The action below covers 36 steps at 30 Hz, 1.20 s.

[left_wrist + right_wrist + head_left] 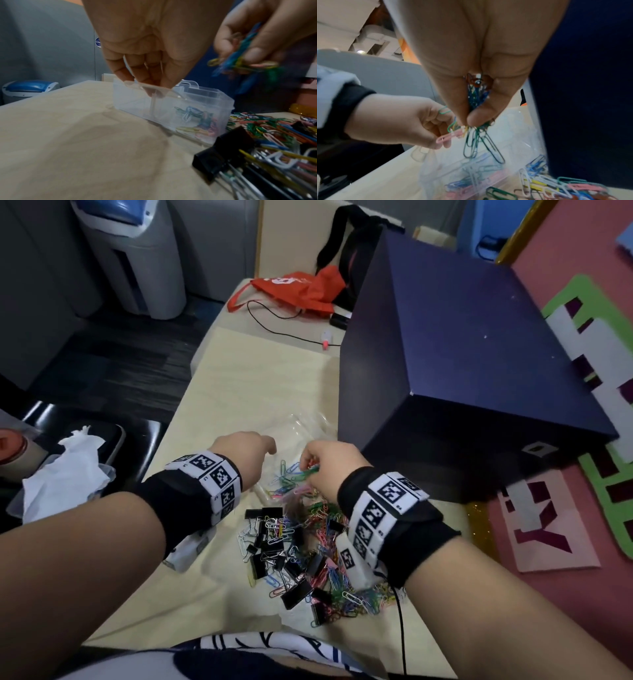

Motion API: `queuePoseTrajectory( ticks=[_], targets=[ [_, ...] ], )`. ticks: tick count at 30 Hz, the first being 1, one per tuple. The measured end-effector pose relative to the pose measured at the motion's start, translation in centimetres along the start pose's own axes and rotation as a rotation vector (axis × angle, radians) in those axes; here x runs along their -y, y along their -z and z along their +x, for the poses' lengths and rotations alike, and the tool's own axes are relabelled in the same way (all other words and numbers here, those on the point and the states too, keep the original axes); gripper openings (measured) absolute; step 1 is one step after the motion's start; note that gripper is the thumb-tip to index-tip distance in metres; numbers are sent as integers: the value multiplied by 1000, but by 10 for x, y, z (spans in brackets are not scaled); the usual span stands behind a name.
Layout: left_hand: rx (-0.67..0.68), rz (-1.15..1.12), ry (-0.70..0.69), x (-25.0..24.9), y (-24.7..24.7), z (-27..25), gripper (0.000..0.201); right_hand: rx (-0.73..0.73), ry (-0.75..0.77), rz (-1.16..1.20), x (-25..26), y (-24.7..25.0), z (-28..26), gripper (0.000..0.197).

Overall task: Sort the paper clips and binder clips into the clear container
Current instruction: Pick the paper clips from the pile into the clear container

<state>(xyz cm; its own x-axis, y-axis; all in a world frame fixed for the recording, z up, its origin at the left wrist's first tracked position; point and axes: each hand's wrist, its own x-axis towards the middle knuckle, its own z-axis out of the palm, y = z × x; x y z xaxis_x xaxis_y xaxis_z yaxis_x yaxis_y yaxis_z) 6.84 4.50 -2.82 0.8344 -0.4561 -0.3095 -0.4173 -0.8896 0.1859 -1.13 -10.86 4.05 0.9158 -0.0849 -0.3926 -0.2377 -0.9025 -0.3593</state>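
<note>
While my right hand [323,470] pinches a bunch of coloured paper clips [477,136] over the clear container [173,108], my left hand's fingers [135,70] grip its rim; few clips lie inside, and most clips and black binder clips [294,587] remain heaped on the table [260,378]

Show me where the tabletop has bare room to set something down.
Bare wood lies left of the clear container, toward the table's left edge, and beyond it up to the black cable. Crowded: the clip pile between both wrists, against the dark box.

Black wristbands [191,501] both wrists, white square-code tags [387,508]; forearms bare.
</note>
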Motion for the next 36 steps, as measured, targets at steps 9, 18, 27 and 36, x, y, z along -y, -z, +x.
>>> queuePoseTrajectory(
  ticks=[9,18,27,36],
  targets=[
    [-2,11,-14,6,0,-4,48,-37,-38,-96,3,3,8,25],
    [-22,32,45,16,8,-4,52,137,-158,-169,-14,-41,18,41],
    [0,11,88,16,15,-8,50,136,92,-249,-34,-72,-11,59],
    [-153,22,-307,-52,9,-32,30,3,-28,-183,-62,-48,-33,38]
  ],
)
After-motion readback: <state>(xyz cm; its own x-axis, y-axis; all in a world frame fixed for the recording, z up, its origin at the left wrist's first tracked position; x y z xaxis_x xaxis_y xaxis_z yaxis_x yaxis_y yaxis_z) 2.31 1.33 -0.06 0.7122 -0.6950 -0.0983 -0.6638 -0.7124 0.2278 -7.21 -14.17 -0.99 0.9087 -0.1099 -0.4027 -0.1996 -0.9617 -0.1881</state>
